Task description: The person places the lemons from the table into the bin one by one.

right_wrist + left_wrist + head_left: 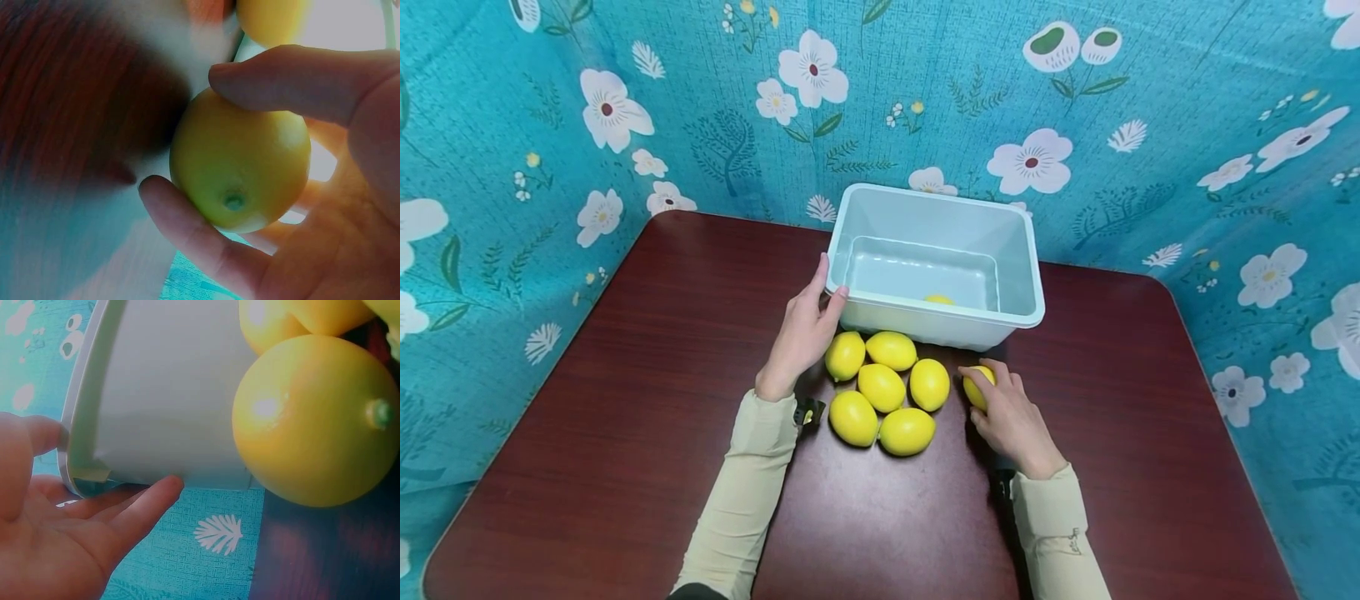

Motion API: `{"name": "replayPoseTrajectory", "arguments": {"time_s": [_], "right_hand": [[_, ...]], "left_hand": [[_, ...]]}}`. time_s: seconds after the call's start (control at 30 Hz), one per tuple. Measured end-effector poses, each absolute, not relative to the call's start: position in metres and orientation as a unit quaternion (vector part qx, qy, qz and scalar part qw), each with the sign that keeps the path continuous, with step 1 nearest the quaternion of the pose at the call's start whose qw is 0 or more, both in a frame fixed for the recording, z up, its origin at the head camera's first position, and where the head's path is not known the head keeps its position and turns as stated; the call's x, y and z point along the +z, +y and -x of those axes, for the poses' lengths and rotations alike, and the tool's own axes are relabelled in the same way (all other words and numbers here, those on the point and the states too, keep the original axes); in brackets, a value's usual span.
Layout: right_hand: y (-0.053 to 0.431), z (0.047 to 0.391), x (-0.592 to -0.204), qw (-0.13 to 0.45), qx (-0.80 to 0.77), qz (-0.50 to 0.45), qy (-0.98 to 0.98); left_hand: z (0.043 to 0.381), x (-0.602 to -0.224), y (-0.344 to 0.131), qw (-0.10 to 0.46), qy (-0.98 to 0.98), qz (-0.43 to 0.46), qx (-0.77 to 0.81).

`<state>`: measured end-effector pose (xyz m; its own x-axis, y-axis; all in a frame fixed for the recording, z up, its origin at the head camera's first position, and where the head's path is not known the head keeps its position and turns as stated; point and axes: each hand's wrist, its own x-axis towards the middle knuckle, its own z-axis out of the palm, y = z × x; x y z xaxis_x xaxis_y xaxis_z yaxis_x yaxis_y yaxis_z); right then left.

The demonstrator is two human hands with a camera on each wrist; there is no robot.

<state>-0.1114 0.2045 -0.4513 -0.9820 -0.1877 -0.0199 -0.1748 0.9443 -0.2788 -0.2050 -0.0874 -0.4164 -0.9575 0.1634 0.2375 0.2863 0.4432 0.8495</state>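
Observation:
My left hand holds the near left corner of a pale blue plastic bin, thumb on the rim and fingers along the outer side wall. In the left wrist view a lemon sits close beside the bin's wall. My right hand grips a lemon near the bin's front right corner. The right wrist view shows thumb and fingers around this lemon, its stem end facing the camera. Several more lemons lie grouped between my hands. Inside the bin, the top of one lemon shows above the front rim.
Everything stands on a dark reddish-brown table with rounded corners. A blue flowered cloth hangs behind the table and along both sides. The bin is near the table's back edge.

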Motion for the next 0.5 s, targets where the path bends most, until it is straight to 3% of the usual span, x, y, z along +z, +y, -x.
{"name": "replayPoseTrajectory", "arguments": {"time_s": [0.5], "right_hand": [[0.2037,0.1163,-0.4463,0.029,-0.136,0.085,0.987]], "left_hand": [[0.2145,-0.4129,-0.0884,0.047,-0.849,0.129,-0.511]]}}
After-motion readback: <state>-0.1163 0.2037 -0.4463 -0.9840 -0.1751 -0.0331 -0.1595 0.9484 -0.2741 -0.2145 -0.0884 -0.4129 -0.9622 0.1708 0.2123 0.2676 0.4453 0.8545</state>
